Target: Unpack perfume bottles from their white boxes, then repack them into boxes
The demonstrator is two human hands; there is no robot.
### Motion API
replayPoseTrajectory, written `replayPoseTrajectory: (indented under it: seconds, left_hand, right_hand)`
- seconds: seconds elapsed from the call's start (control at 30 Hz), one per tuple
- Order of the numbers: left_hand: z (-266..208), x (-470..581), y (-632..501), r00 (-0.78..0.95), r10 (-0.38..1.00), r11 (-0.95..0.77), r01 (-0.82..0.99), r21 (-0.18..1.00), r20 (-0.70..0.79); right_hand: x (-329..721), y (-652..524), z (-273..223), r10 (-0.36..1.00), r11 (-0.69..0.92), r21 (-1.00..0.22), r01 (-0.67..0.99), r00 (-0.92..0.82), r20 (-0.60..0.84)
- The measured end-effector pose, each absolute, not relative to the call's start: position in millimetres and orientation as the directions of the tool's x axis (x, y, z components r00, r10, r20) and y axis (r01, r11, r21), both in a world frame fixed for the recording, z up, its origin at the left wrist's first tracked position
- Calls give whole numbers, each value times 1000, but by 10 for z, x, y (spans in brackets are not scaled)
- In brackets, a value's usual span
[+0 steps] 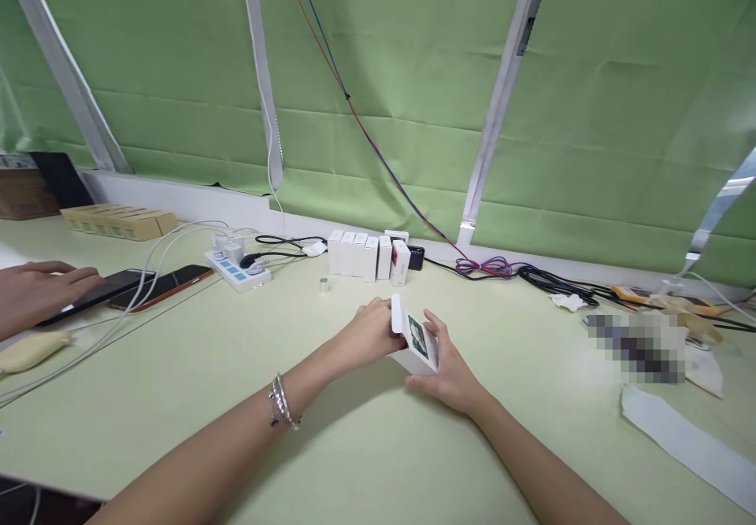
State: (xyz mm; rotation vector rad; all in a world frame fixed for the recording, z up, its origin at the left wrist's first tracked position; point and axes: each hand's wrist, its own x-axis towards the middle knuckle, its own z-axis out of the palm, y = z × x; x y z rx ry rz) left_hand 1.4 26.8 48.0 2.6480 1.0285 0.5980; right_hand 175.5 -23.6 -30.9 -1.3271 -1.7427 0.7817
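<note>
A small white cardboard box (416, 361) with a dark picture printed on one face is held tilted over the table, its end flap (397, 314) standing open. My right hand (450, 369) grips the box from the right, thumb below and fingers along the far side. At the open end, my left hand (373, 334) is curled, with its fingertips reaching into the opening beneath the flap. Whatever those fingers hold, if anything, is hidden. Beyond my hands stands a row of similar white boxes (353, 256), and a single box with a red print (400, 264) sits at its right end.
A small metal cylinder (324, 285) stands left of the row. Farther left are a power strip (239, 273) with cables, phones (171, 285) and another person's hand (44, 295). Coiled cables (555, 282) and a white strip (679, 434) lie to the right.
</note>
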Motion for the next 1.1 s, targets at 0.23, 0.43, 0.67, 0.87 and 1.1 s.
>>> replayPoseTrajectory:
  seconds: [0.23,0.43,0.67,0.87,1.1]
  left_hand:
    - [602,-116,317,639,708,-702,588,402,301]
    - [725,-333,400,547,761,-646,594,480,348]
    - [442,-393,570,496,835,-509,534,675,237]
    - [283,-401,672,541,820,-470,444,763,190]
    - [299,-452,646,588,791,-512,485,709,169]
  right_hand:
    - [1787,-186,-305,950,308,-791,528,-138,279]
    - [1919,-129,-278,934,343,-687,640,-156,321]
    - [2140,-137,-188,964,264,-555,789,-194,184]
    - [2421,-255,-74,995,95,-416,904,-104,2]
    - [2373,-249,-70,960,52,-309,950,38,279]
